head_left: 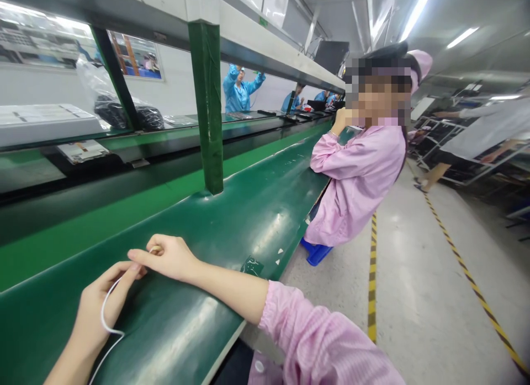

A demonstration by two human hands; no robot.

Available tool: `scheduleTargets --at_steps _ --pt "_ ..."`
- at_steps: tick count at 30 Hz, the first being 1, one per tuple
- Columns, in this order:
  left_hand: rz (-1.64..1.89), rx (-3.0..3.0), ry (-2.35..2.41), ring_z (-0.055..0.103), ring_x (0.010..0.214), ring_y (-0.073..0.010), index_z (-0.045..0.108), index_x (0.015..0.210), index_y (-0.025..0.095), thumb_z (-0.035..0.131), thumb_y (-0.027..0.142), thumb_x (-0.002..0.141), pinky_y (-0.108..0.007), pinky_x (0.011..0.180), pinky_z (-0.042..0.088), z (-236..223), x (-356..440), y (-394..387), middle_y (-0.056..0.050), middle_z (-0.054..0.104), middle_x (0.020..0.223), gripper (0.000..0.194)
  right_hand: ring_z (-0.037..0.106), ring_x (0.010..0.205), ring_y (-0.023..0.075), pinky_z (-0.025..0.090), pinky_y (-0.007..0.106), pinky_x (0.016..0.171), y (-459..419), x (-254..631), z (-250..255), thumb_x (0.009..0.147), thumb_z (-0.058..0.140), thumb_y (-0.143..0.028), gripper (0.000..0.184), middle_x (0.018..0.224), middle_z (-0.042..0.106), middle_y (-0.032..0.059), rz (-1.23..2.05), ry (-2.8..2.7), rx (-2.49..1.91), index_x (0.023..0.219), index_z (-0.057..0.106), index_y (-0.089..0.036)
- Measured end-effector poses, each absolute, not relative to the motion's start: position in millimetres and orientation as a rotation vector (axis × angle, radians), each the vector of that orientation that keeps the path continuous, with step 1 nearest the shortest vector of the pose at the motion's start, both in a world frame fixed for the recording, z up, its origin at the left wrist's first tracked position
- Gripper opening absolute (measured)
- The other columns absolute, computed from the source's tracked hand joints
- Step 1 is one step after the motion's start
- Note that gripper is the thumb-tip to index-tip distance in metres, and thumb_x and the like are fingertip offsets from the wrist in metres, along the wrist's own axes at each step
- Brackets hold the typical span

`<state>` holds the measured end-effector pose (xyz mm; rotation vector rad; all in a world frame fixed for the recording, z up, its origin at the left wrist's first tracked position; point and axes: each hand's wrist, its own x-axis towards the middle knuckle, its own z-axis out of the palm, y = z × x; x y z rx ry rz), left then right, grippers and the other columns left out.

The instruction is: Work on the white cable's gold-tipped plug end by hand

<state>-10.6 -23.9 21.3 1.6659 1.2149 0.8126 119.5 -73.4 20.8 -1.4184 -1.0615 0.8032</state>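
Note:
A thin white cord (pixel 105 313) runs from the fingertips of my left hand (pixel 99 299), across its back and down past the wrist. Thumb and fingers of that hand are pinched together on the cord. My right hand (pixel 171 257) is curled closed just beside it, its thumb tip touching or nearly touching the left fingertips. A small tan spot with a white line shows at the curled right fingers; whether this is cord or a finger cover I cannot tell. Both hands are just above the green bench top (pixel 256 208).
A green post (pixel 209 109) rises from the bench beyond my hands. Behind it, a conveyor line carries a flat device (pixel 83 150). A co-worker in a pink smock (pixel 351 175) sits at the bench to the right. Small white scraps (pixel 279 256) lie near the edge.

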Motion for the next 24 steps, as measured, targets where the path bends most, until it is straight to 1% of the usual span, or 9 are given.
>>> scheduleTargets --at_steps 3,7,11,15,18,20,22,24 --pt "0.829 1.681 1.176 0.065 0.072 -0.0212 0.066 0.055 0.022 0.067 0.075 0.039 -0.023 0.067 0.052 16.9 -12.1 -22.2 -0.004 0.068 0.069 0.055 0.050 0.060 0.0096 0.036 0.019 0.059 -72.7 119.6 21.1 0.082 0.073 -0.026 0.036 0.055 0.051 -0.0084 0.840 -1.057 -1.386 0.057 0.050 -0.018" --pt "0.815 1.689 1.166 0.066 0.074 -0.0213 0.067 0.058 0.022 0.068 0.074 0.039 -0.023 0.068 0.052 14.2 -13.3 -20.2 -0.003 0.069 0.070 0.055 0.053 0.065 0.0113 0.036 0.021 0.062 -72.4 120.1 23.8 0.087 0.068 -0.025 0.035 0.058 0.053 -0.0070 0.819 -1.097 -1.456 0.057 0.051 -0.019" --pt "0.824 1.705 1.197 0.066 0.074 -0.0215 0.070 0.060 0.022 0.065 0.077 0.040 -0.023 0.066 0.052 15.3 -12.6 -20.2 -0.004 0.071 0.072 0.059 0.053 0.063 0.0125 0.036 0.021 0.062 -74.1 120.6 25.5 0.088 0.066 -0.027 0.025 0.058 0.052 -0.0083 0.829 -1.063 -1.461 0.070 0.050 -0.021" --pt "0.802 1.710 1.193 0.065 0.074 -0.0215 0.068 0.057 0.021 0.066 0.077 0.039 -0.024 0.069 0.052 25.9 -11.1 -26.2 -0.004 0.070 0.069 0.058 0.046 0.053 0.0135 0.035 0.023 0.059 -77.2 122.2 27.6 0.093 0.057 -0.028 0.014 0.052 0.045 -0.0106 0.797 -1.139 -1.468 0.083 0.047 -0.024" --pt "0.796 1.716 1.208 0.065 0.074 -0.0220 0.068 0.056 0.021 0.064 0.079 0.038 -0.025 0.069 0.051 30.7 -10.9 -29.0 -0.005 0.070 0.069 0.060 0.049 0.056 0.0154 0.036 0.024 0.062 -78.2 123.9 29.1 0.096 0.052 -0.029 0.006 0.055 0.045 -0.0096 0.766 -1.191 -1.516 0.092 0.048 -0.025" --pt "0.798 1.733 1.210 0.066 0.073 -0.0223 0.068 0.056 0.021 0.063 0.081 0.039 -0.025 0.068 0.052 30.2 -11.1 -28.8 -0.005 0.070 0.069 0.062 0.054 0.065 0.0167 0.039 0.025 0.067 -77.6 124.9 29.2 0.098 0.049 -0.031 0.009 0.062 0.050 -0.0071 0.746 -1.234 -1.533 0.091 0.049 -0.025" --pt "0.813 1.764 1.197 0.066 0.072 -0.0225 0.068 0.056 0.021 0.061 0.082 0.041 -0.026 0.066 0.052 28.4 -11.3 -27.8 -0.005 0.070 0.068 0.064 0.056 0.074 0.0170 0.040 0.025 0.071 -76.2 125.7 28.5 0.100 0.046 -0.032 0.019 0.070 0.052 -0.0047 0.727 -1.301 -1.526 0.083 0.048 -0.024" --pt "0.840 1.797 1.175 0.066 0.069 -0.0226 0.068 0.055 0.021 0.059 0.085 0.042 -0.026 0.062 0.052 27.4 -11.2 -27.2 -0.006 0.070 0.066 0.066 0.057 0.076 0.0164 0.041 0.024 0.072 -74.8 126.2 27.9 0.101 0.044 -0.031 0.027 0.072 0.053 -0.0037 0.714 -1.358 -1.517 0.076 0.046 -0.023"
